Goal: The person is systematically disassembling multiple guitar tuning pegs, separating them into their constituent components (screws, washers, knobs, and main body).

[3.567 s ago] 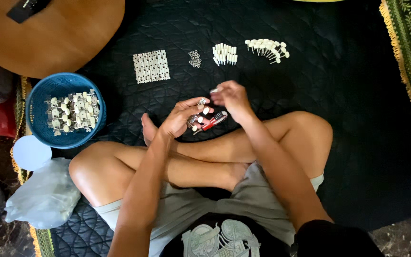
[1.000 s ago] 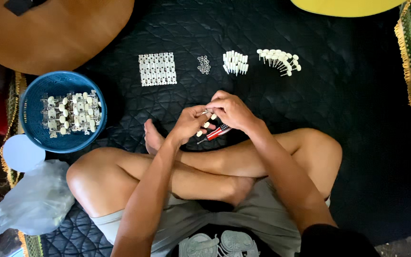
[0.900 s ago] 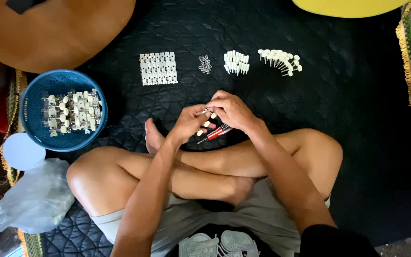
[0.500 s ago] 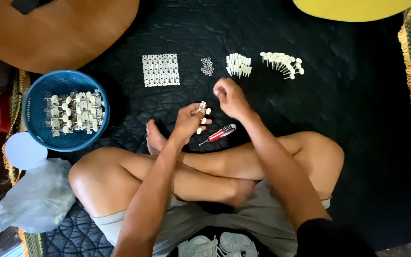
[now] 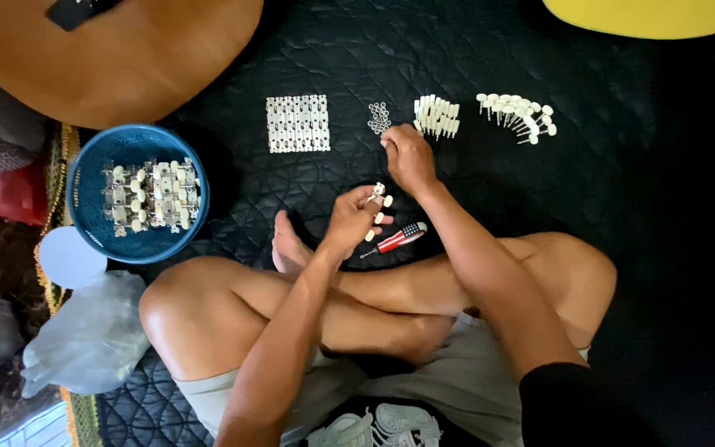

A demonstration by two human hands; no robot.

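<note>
My left hand (image 5: 351,220) holds a small metal tuner assembly with cream knobs (image 5: 378,201) above my crossed legs. My right hand (image 5: 407,155) reaches forward over the black mat, fingertips pinched at a little pile of small metal rings (image 5: 379,117). Whether a ring is between the fingers is hidden. A small screwdriver with a red, white and blue handle (image 5: 399,238) lies on the mat beside my shin. Beyond the rings lie a cluster of cream pegs (image 5: 436,116), a row of cream-headed posts (image 5: 519,116) and a sheet of metal plates (image 5: 297,123).
A blue basket (image 5: 93,217) holding several tuner assemblies stands at the left, by a pale round lid (image 5: 69,257) and a clear plastic bag (image 5: 88,339). A brown guitar body (image 5: 134,50) lies at the top left, a yellow object (image 5: 647,15) at the top right.
My right hand let go of the assembly and screwdriver and moved forward to the pile of rings. The screwdriver now lies on the mat. My left hand still holds the assembly.
</note>
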